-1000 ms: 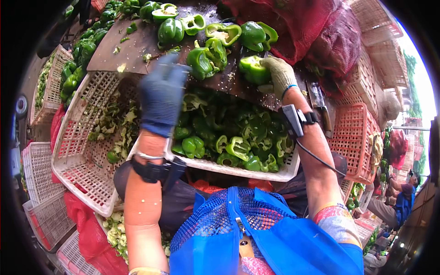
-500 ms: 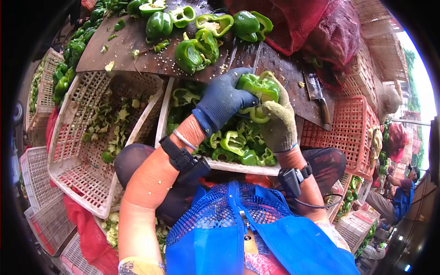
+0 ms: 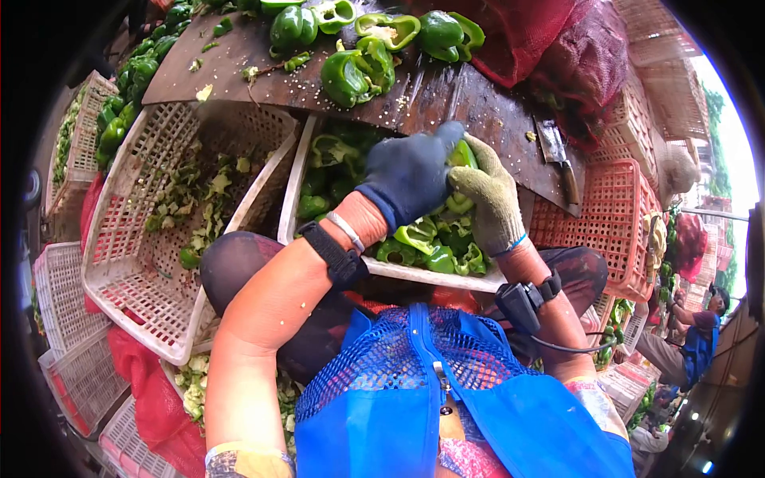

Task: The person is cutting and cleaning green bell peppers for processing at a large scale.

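left hand and right hand are both clamping one green pepper between them | pepper is hanging directly over white crate; equally near

A wet wooden board carries halved green peppers and scattered seeds. A cleaver lies flat at its right end. On the left, a white crate holds pepper cores and trimmings. An orange-red crate stands to the right, with red mesh sacks behind it. Far right, a person in blue is bent over.
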Tool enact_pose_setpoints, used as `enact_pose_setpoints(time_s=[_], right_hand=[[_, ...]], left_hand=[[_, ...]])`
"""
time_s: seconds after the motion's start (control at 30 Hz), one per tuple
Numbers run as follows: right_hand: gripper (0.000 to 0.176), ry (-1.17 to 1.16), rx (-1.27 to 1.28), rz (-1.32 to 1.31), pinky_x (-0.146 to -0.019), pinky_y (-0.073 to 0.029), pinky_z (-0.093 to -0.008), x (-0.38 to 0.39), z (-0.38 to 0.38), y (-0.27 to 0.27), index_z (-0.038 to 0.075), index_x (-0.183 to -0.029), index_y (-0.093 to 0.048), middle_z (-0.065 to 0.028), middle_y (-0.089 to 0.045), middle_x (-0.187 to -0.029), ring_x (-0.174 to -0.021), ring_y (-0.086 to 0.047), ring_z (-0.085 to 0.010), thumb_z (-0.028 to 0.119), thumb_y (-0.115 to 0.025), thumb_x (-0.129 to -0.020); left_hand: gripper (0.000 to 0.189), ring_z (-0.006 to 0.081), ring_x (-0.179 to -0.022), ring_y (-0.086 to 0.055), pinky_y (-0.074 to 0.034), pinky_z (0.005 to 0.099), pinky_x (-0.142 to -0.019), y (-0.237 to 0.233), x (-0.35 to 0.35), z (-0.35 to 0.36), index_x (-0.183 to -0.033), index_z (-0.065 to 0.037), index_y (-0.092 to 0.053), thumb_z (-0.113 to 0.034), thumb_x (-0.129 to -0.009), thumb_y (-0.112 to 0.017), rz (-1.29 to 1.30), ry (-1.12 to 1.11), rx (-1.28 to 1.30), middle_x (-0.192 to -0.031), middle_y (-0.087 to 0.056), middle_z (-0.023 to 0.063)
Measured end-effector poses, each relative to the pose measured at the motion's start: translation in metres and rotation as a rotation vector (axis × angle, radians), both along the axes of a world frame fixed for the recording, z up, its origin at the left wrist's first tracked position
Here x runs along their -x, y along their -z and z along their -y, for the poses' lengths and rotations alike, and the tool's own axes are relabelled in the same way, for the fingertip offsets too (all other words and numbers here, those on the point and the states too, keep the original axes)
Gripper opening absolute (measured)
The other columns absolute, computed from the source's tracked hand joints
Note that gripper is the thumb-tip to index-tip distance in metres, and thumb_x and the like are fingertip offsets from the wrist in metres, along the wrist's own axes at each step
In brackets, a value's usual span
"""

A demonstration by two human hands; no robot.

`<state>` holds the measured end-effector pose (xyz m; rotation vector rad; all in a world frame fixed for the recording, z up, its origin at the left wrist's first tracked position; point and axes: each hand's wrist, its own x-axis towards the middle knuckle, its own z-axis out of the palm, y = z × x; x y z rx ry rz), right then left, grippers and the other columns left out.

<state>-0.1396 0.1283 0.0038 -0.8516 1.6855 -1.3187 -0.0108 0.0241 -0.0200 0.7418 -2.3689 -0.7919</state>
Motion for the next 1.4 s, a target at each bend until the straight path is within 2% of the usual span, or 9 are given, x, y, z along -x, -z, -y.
enact_pose_setpoints(time_s=[0.27, 0.53, 0.67, 0.8, 0.87, 1.0, 1.27, 1.3, 1.4], right_hand=[[0.069, -0.093, 0.037, 0.472, -0.081, -0.063, -0.0385, -0.008, -0.008, -0.012, 0.0, -0.147, -0.046, -0.0122, -0.063, -0.128, -0.107, -0.067, -0.0225, 0.015, -0.067, -0.083], [0.065, -0.026, 0.066, 0.476, -0.094, -0.053, -0.0319, -0.047, -0.012, -0.004, 0.0, -0.143, -0.051, -0.0092, -0.063, -0.123, -0.106, -0.062, -0.018, 0.015, -0.067, -0.082], [0.067, -0.101, -0.122, -0.51, -0.099, -0.052, -0.0348, -0.056, -0.028, -0.041, 0.003, -0.138, -0.057, -0.0161, -0.066, -0.126, -0.115, -0.066, -0.0251, 0.023, -0.075, -0.077], [0.074, -0.576, -0.252, -1.269, -0.098, -0.054, -0.043, -0.031, -0.002, -0.026, 0.013, -0.137, -0.06, -0.02, -0.064, -0.127, -0.115, -0.064, -0.0373, 0.032, -0.084, -0.07], [0.064, -0.373, 0.072, -0.864, -0.094, -0.054, -0.0413, -0.013, 0.019, 0.002, 0.006, -0.131, -0.064, -0.022, -0.065, -0.126, -0.111, -0.066, -0.0347, 0.03, -0.083, -0.074], [0.054, -0.144, 0.056, -0.757, -0.09, -0.054, -0.0417, -0.01, 0.102, 0.007, 0.005, -0.126, -0.066, -0.021, -0.07, -0.114, -0.105, -0.069, -0.0343, 0.032, -0.076, -0.081], [0.058, -0.215, 0.003, -0.664, -0.073, -0.057, -0.0367, 0.028, 0.206, 0.045, 0.005, -0.134, -0.063, -0.0148, -0.071, -0.093, -0.075, -0.069, -0.0271, 0.028, -0.071, -0.082], [0.056, -0.151, -0.145, -0.142, -0.06, -0.055, -0.0295, 0.016, 0.199, 0.025, 0.008, -0.139, -0.06, -0.0076, -0.069, -0.088, -0.068, -0.064, -0.0153, 0.021, -0.071, -0.086], [0.057, -0.148, -0.129, 0.104, -0.052, -0.05, -0.023, 0.014, 0.181, 0.007, 0.009, -0.142, -0.058, -0.0035, -0.066, -0.088, -0.063, -0.057, -0.0069, 0.014, -0.072, -0.087]], left_hand=[[0.031, 0.0381, -0.086, -0.071, -0.056, 0.0428, -0.077, 0.012, -0.008, 0.023, -0.103, -0.007, -0.071, -0.031, -0.084, -0.071, -0.153, -0.015, -0.479, -0.089, -0.072, 0.0211], [0.025, 0.0294, -0.081, -0.074, -0.058, 0.0378, -0.076, 0.008, -0.024, 0.064, -0.106, -0.014, -0.073, -0.023, -0.083, -0.075, -0.211, -0.354, 0.086, -0.095, -0.075, 0.0149], [0.032, 0.0239, -0.085, -0.074, -0.059, 0.0357, -0.079, -0.024, -0.097, 0.109, -0.12, -0.015, -0.07, -0.021, -0.088, -0.074, -0.384, -0.645, 0.412, -0.098, -0.076, 0.0137], [0.05, 0.0397, -0.092, -0.072, -0.056, 0.0445, -0.084, -0.053, -0.188, 0.114, -0.133, -0.009, -0.063, -0.021, -0.084, -0.071, 0.04, -1.111, 0.527, -0.104, -0.074, 0.0214], [0.053, 0.0384, -0.085, -0.069, -0.055, 0.047, -0.075, -0.044, -0.204, 0.114, -0.132, -0.023, -0.066, -0.024, -0.079, -0.072, -0.118, -1.161, 0.573, -0.096, -0.068, 0.023], [0.041, 0.0285, -0.081, -0.073, -0.057, 0.0387, -0.076, -0.032, -0.16, 0.103, -0.122, -0.007, -0.071, -0.022, -0.084, -0.076, -0.365, -0.861, 0.126, -0.091, -0.075, 0.0167], [0.058, 0.0451, -0.1, -0.068, -0.055, 0.049, -0.087, 0.013, -0.027, 0.117, -0.127, 0.001, -0.061, -0.03, -0.081, -0.077, -0.092, -0.664, -0.226, -0.108, -0.071, 0.0283], [0.055, 0.0397, -0.098, -0.07, -0.055, 0.0451, -0.086, 0.021, -0.024, 0.125, -0.125, 0.002, -0.063, -0.026, -0.08, -0.076, -0.144, -0.615, -0.296, -0.107, -0.072, 0.0265], [0.037, 0.0159, -0.08, -0.067, -0.055, 0.0304, -0.073, 0.027, -0.03, 0.13, -0.111, 0.003, -0.073, -0.008, -0.076, -0.069, -0.36, -0.463, -0.6, -0.095, -0.074, 0.012]])
